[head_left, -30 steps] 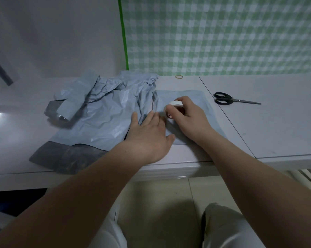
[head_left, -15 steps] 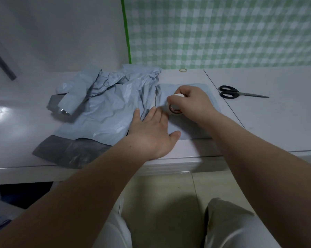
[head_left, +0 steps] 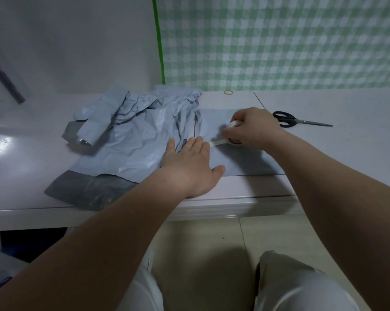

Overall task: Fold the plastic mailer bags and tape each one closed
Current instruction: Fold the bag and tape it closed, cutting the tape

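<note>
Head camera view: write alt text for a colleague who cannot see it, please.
A person's right hand grips a white tape roll with a strip stretched toward the left hand, which presses flat on a grey mailer bag on a white table. A crumpled pile of mailer bags lies to the left; black scissors lie to the right.

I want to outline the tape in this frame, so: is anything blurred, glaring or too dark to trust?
Head view: dim overall; the right hand and tape roll are smeared by motion; a glare patch sits on the table at far left; the scissors look sharp.
</note>
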`<state>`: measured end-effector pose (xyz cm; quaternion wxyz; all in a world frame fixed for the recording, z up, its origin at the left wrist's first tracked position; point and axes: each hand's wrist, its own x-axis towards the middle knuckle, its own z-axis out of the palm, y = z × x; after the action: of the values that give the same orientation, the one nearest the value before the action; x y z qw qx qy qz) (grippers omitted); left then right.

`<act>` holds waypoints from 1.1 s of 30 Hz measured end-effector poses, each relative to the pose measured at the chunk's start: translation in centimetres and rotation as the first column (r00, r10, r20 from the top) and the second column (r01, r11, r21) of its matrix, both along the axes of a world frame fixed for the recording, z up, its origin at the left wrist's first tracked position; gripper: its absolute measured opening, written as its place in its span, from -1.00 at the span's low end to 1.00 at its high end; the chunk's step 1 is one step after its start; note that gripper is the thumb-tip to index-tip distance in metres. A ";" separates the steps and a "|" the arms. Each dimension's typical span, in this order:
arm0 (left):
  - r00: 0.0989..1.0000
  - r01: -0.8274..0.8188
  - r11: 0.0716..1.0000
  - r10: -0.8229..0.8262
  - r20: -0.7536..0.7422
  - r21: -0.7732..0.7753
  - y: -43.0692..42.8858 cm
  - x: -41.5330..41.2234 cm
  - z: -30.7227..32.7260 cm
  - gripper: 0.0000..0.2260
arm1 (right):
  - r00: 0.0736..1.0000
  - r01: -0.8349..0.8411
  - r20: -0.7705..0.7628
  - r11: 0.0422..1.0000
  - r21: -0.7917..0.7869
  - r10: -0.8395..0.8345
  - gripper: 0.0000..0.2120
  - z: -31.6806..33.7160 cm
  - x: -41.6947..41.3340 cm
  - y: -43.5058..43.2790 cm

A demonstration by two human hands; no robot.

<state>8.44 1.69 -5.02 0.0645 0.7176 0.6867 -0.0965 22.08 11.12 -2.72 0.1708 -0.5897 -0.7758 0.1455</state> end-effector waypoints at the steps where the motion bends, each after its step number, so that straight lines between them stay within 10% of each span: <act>1: 1.000 -0.001 1.000 0.001 -0.002 0.002 0.0 0.0 0.2 -0.37 | 0.999 -0.007 -0.052 1.000 -0.015 0.007 -0.79 -0.2 0.1 -0.1; 9: 0.999 -0.047 0.998 0.046 0.006 0.048 0.4 1.1 0.7 -0.39 | 0.891 -0.037 -0.454 0.997 -0.068 0.003 -0.79 -1.6 0.7 -1.2; 33: 0.989 -0.033 0.998 0.026 0.148 0.050 0.7 2.8 -0.8 -0.30 | 0.949 -0.034 -0.313 0.999 0.001 0.032 -0.70 -1.6 0.5 -0.2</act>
<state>11.26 2.38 -5.84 0.0974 0.7140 0.6929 -0.0244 22.54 10.91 -4.31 0.2878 -0.5465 -0.7485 0.2413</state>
